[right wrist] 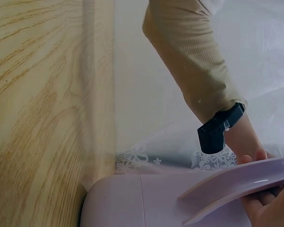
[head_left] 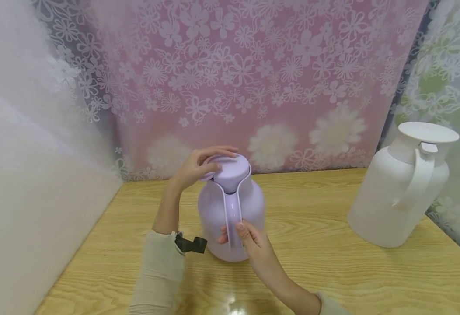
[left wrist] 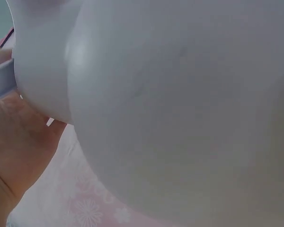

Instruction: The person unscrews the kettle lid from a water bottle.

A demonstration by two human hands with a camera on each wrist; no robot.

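A person's left hand (head_left: pixel 198 166) is curling over the flat lid (head_left: pixel 230 169) of a lilac jug (head_left: pixel 230 210), fingers wrapping the lid's far and left rim. The right hand (head_left: pixel 249 245) is closing round the lower part of the jug's handle (head_left: pixel 233 214), thumb on one side and fingers on the other. A small black camera (head_left: pixel 192 244) is sitting on the left wrist, just above a beige sleeve (head_left: pixel 159 271).

The jug is standing upright near the middle of the wooden bench (head_left: pixel 324 262), its long axis running vertically, lid at the top. Its handle is pointing toward 6 o'clock, straight at the person; I cannot tell where any spout is facing.

A risk, as I judge it: if the left hand is twisting or pulling hard while the right is gripping only the thin handle, the body could turn, tip or skid on the smooth bench, and a lid coming free suddenly could jolt any contents out.

Well apart, at about 3 o'clock, a white jug (head_left: pixel 399 192) is standing upright by a floral curtain (head_left: pixel 253 78).
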